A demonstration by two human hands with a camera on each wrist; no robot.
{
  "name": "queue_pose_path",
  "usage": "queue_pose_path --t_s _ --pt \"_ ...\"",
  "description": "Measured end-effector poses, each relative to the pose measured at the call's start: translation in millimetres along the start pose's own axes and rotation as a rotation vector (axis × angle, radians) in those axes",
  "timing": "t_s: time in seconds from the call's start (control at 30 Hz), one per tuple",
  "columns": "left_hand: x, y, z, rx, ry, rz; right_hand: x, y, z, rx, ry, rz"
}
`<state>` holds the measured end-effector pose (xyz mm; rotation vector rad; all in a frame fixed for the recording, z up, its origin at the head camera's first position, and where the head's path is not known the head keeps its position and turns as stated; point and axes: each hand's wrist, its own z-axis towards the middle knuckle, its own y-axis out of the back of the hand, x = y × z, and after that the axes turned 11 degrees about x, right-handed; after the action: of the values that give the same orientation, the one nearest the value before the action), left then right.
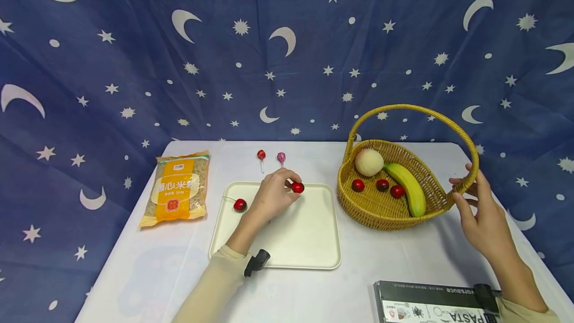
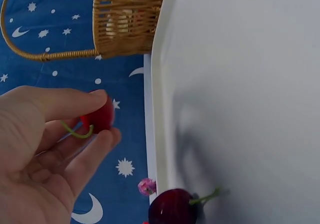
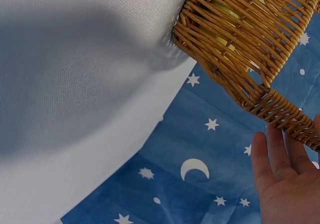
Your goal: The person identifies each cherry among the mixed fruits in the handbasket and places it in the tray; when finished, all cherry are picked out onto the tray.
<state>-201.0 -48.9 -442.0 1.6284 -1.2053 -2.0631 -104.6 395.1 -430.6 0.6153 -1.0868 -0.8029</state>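
Note:
Between thumb and fingers, the left hand [image 1: 272,197] pinches a red cherry [image 1: 298,187] above the cream tray [image 1: 309,258]; its green stem shows in the left wrist view. A second cherry [image 1: 240,205] lies at the tray's left side. At the right, the right hand [image 1: 486,218] holds the handle of the wicker basket [image 1: 381,222] near its lower right end, thumb on one side and fingers on the other. Inside the basket are a banana [image 1: 409,188], a pale round item [image 1: 369,162] and three red fruits [image 1: 358,185].
A yellow packet [image 1: 175,188] lies left of the tray. Two lollipops, one red [image 1: 261,154] and one pink [image 1: 281,156], lie behind it. A black pasta box [image 1: 426,303] is at the front right, partly under the right forearm. A blue star-patterned cloth hangs behind.

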Motion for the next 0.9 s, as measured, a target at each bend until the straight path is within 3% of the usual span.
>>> queue_pose_path --t_s 0.13,0.37,0.63,0.9 --pt "3.1 0.4 0.1 0.053 0.035 0.05 -2 0 -1.7 -0.004 0.002 0.007" --pt "9.7 -6.7 0.7 0.137 0.04 0.075 -2 0 -4.1 0.01 -0.016 0.004" --pt "15.9 -19.4 -0.2 0.143 0.0 0.19 0 0 -2.2 0.015 -0.018 0.007" --pt "11.5 -16.9 -1.6 0.175 -0.018 0.231 0 1 0.3 0.014 -0.011 0.004"
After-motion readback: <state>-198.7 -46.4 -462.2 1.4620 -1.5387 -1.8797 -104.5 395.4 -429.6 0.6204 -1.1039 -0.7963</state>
